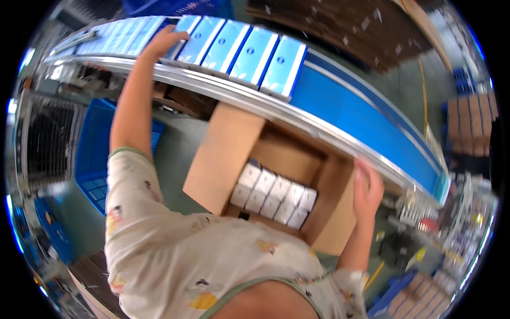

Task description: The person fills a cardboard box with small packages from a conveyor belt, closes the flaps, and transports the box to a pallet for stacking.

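On the conveyor, a row of slim blue-and-white boxes (225, 46) stands side by side. My left hand (166, 41) is at the row's left part, its thumb stretched over the edge of one box. The other fingers of that hand dip partly out of sight into the gap beside that box. My right hand (367, 187) is apart from the boxes, above the right flap of an open brown carton (223, 154). It is blurred, holds nothing and has its fingers extended. Inside the carton, white boxes (273, 192) sit in two rows at the near left.
The blue conveyor belt (350, 114) runs on to the right behind a metal rail (234, 95). A blue crate (95, 151) stands on the floor at left. Stacked brown cardboard (334, 29) lies beyond the belt, and a pallet of cartons (470, 125) stands far right.
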